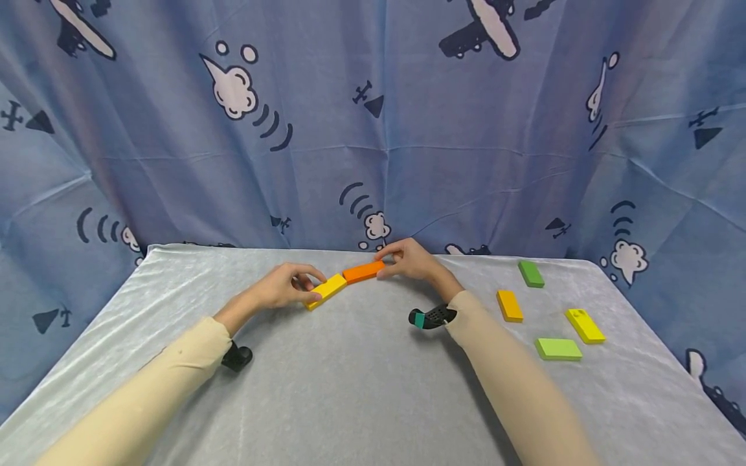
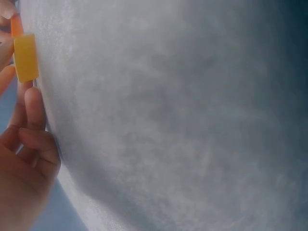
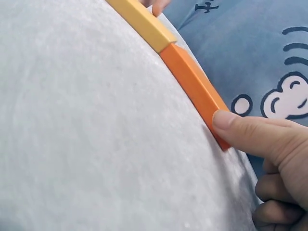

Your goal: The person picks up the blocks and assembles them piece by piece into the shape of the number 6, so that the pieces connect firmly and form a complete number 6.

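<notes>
A yellow block and an orange block lie end to end on the cloth-covered table, meeting at a slight angle. My left hand pinches the outer end of the yellow block between thumb and fingers. At the far end of the orange block, my right hand holds it with the thumb on the near side and fingers behind. The right wrist view shows the thumb pressed against the orange block, whose end sits right at the yellow block's corner.
To the right lie a dark green block, an amber block, a bright yellow block and a light green block. A blue patterned curtain hangs behind the grey-white table cloth.
</notes>
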Demonstrator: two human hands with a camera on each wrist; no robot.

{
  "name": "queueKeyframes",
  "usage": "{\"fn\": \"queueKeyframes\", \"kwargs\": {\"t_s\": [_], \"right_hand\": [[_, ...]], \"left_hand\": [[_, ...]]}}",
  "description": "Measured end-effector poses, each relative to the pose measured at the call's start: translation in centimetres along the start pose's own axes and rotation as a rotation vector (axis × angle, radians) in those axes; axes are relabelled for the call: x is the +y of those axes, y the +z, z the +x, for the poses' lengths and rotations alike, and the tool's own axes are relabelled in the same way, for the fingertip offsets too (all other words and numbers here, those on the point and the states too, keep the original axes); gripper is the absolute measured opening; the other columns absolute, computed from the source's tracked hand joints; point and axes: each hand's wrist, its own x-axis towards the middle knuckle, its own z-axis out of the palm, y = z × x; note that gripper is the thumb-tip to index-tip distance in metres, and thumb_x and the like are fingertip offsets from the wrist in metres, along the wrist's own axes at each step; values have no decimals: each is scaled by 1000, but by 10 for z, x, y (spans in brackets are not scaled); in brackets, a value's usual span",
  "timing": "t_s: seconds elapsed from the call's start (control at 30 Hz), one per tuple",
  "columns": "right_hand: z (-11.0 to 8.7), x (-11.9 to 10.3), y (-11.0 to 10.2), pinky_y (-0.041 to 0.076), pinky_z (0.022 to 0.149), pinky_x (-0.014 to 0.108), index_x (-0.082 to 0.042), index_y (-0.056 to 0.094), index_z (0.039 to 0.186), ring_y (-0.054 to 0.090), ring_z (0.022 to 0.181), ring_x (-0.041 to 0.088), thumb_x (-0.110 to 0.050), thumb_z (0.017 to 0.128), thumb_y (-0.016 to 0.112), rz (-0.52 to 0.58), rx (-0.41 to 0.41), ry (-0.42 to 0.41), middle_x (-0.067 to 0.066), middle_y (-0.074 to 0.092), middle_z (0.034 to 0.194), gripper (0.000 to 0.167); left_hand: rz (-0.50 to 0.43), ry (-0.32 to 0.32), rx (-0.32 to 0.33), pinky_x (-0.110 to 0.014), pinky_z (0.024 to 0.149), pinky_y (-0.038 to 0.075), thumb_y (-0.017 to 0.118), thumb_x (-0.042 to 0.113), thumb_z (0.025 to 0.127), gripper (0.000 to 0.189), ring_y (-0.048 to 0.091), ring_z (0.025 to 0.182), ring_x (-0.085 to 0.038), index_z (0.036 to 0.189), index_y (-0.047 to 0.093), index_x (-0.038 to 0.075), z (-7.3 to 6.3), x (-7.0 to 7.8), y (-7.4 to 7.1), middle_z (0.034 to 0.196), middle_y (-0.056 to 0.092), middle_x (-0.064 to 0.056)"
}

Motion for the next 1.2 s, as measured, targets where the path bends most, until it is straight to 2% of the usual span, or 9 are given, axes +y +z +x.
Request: {"fn": "queueKeyframes", "kwargs": {"t_s": [0.33, 1.2], "right_hand": [[-4, 5, -7, 25, 50, 25, -3, 78, 110, 26, 50, 13, -9, 78, 89, -12, 24, 35, -3, 29, 57, 35], [0, 5, -2, 26, 50, 26, -5, 78, 112, 29, 50, 14, -6, 83, 85, -21, 50, 71, -1, 30, 58, 30]], "left_hand": [[8, -11, 5, -34, 73, 53, 81, 14, 89, 33, 64, 82, -20, 120, 73, 7, 0, 1, -2, 93, 68, -3], [4, -10, 15, -35, 74, 54, 81, 12, 88, 32, 64, 81, -19, 119, 73, 7, -1, 2, 1, 91, 68, -4]]}}
